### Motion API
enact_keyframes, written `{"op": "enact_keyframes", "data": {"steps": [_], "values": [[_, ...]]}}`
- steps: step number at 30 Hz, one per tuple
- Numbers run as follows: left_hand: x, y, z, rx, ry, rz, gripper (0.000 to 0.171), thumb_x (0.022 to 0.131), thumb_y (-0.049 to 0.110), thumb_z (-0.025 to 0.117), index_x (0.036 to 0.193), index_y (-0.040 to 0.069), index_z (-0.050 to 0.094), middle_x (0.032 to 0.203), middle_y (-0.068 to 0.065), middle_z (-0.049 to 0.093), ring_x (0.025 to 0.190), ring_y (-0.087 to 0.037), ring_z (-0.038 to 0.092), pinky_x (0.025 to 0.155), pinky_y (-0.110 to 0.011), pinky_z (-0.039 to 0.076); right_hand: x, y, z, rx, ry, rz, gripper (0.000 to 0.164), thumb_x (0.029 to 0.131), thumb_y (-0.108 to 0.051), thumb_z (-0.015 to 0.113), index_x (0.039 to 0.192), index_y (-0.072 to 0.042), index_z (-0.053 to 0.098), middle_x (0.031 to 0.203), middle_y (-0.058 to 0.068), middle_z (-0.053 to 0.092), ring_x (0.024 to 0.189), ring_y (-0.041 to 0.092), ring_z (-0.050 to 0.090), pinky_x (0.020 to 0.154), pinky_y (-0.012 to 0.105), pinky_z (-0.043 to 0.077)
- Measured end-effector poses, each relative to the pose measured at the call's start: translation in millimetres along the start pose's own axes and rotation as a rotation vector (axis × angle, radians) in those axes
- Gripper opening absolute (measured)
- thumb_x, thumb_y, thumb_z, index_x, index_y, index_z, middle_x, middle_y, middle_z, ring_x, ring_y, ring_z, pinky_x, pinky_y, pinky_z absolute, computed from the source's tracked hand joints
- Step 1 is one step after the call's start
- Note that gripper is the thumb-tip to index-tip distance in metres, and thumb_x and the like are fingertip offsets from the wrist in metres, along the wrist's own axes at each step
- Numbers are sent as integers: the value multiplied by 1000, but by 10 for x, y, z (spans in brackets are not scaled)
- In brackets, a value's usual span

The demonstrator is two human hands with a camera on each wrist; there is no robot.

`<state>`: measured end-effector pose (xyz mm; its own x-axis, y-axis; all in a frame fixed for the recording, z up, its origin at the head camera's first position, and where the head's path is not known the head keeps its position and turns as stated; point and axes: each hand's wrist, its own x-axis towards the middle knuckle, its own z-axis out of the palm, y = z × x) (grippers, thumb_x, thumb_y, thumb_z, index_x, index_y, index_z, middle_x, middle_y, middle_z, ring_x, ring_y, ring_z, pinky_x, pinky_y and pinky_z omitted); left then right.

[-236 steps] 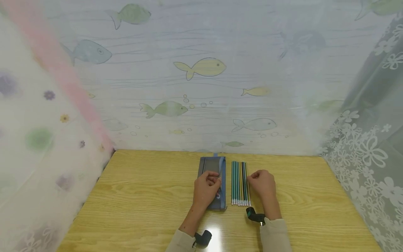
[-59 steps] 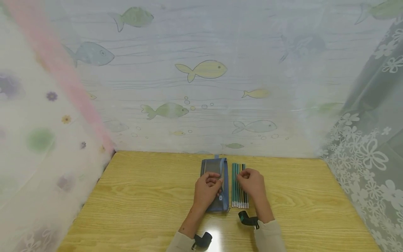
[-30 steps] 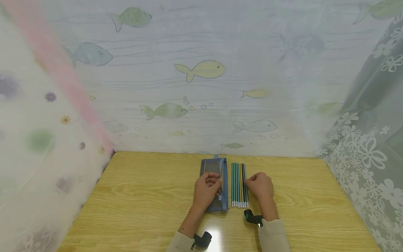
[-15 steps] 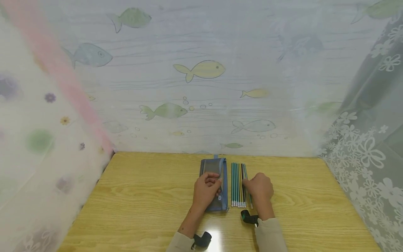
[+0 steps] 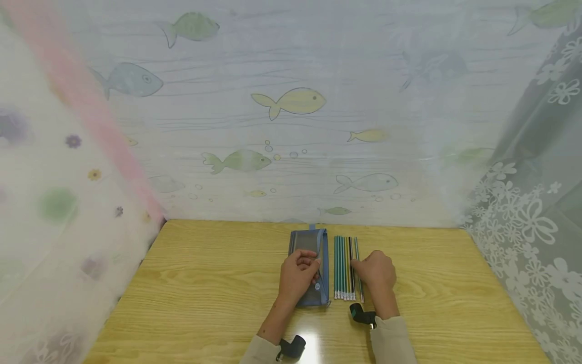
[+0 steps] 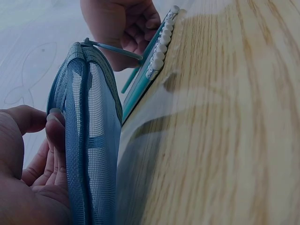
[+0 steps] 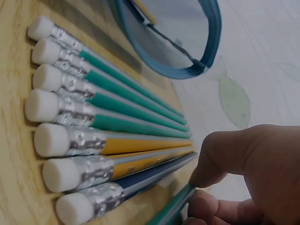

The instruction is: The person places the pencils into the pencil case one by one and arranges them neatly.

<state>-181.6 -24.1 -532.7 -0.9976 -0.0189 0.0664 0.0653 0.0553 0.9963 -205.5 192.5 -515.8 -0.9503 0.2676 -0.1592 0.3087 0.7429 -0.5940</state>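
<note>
Left fingers [image 6: 55, 131] pinching mesh case [image 6: 96, 164], right fingers [image 7: 212, 158] pinching green pencil [image 7: 172, 206], pencil row [image 7: 126, 144] between

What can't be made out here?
Head: part of the pencil case, behind the left hand.
Left wrist: far ends of the pencil row, behind the pencil case.
Right wrist: the eraser end of the green pencil pinched by the right hand, cut off by the bottom edge.

The pouch [image 6: 101, 112] is mesh, the pencils [image 7: 140, 145] have shiny metal ferrules [image 7: 88, 142], and the glossy table [image 5: 218, 288] is seemingly wood
</note>
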Motion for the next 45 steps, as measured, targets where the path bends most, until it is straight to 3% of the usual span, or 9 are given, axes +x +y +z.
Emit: {"op": "enact_keyframes", "data": {"steps": [12, 20, 27, 35, 45], "values": [[-3, -3, -5, -14, -14, 3, 21, 96, 10, 77, 114, -1, 72, 84, -10, 72, 58, -13, 66, 52, -22, 56, -25, -42, -57, 50, -4, -58, 56, 90, -37, 77, 47, -19, 46, 46, -8, 37, 44, 9, 32, 40, 23, 25], [-3, -7, -4, -13, -12, 0, 21, 96, 9, 78, 113, -1, 72, 84, -11, 73, 58, -13, 66, 52, -22, 56, -63, -126, -36, 103, -20, -99, 47, 89, -33, 79, 50, -12, 62, 46, -5, 52, 45, 12, 46, 42, 25, 32], [-7, -12, -9, -16, -21, 9, 23, 96, 12, 78, 114, -2, 71, 85, -12, 73, 59, -13, 66, 52, -23, 56, -83, -216, 27, 171, -42, -133, 51, 88, -28, 79, 47, -15, 52, 44, -5, 48, 43, 11, 41, 43, 24, 28], [1, -15, -8, -17, -20, 9, 20, 97, 12, 78, 113, 2, 72, 84, -10, 73, 58, -12, 66, 52, -23, 56, -106, -297, 84, 227, -63, -185, 42, 86, -23, 75, 49, -14, 57, 46, -4, 56, 44, 13, 50, 46, 25, 33], [5, -9, -7, -31, -16, 17, 21, 96, 10, 78, 113, 0, 72, 84, -13, 73, 58, -12, 66, 52, -23, 56, -129, -363, 127, 276, -98, -213, 22, 88, -23, 77, 78, -4, 82, 59, 2, 70, 52, 15, 66, 51, 28, 51]]}}
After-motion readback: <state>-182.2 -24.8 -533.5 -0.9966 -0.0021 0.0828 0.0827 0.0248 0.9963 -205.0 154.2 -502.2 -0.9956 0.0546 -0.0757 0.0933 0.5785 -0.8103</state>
